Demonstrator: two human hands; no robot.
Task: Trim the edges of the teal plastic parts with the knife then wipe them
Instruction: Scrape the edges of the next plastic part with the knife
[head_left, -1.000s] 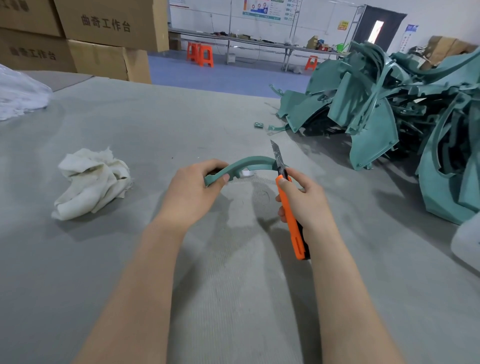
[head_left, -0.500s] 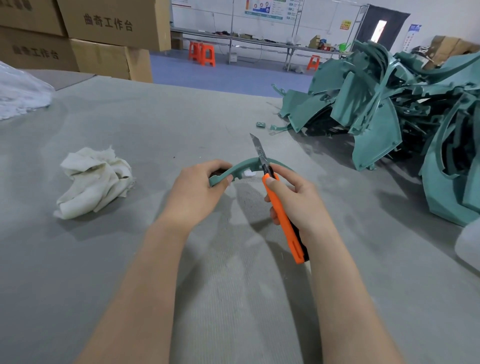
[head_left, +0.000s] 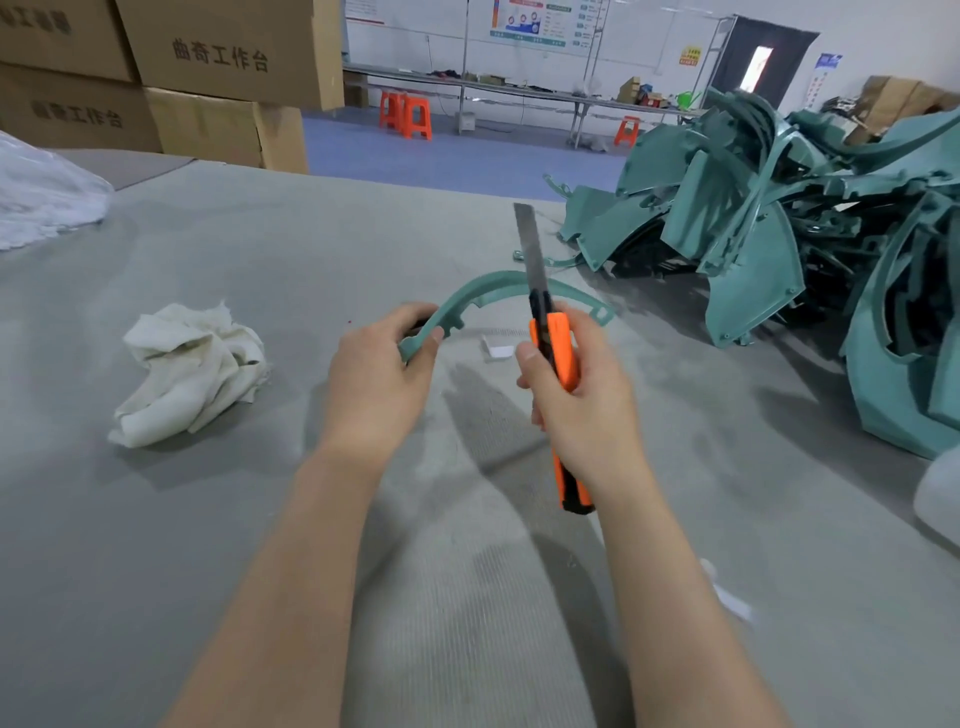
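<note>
My left hand grips one end of a curved teal plastic part, an arc-shaped strip held above the grey table. My right hand grips an orange utility knife with its long blade pointing up and away, crossing in front of the arc's middle. The far right end of the arc shows past the knife. A crumpled white cloth lies on the table to the left of my left hand.
A big heap of teal plastic parts fills the table's right side. A small white scrap lies under the arc. Cardboard boxes stand at the back left, with a white bag at the far left edge.
The knife has swung more upright and moved along the arc, now standing in front of its middle. The arc has been raised and turned, showing more of its length.
</note>
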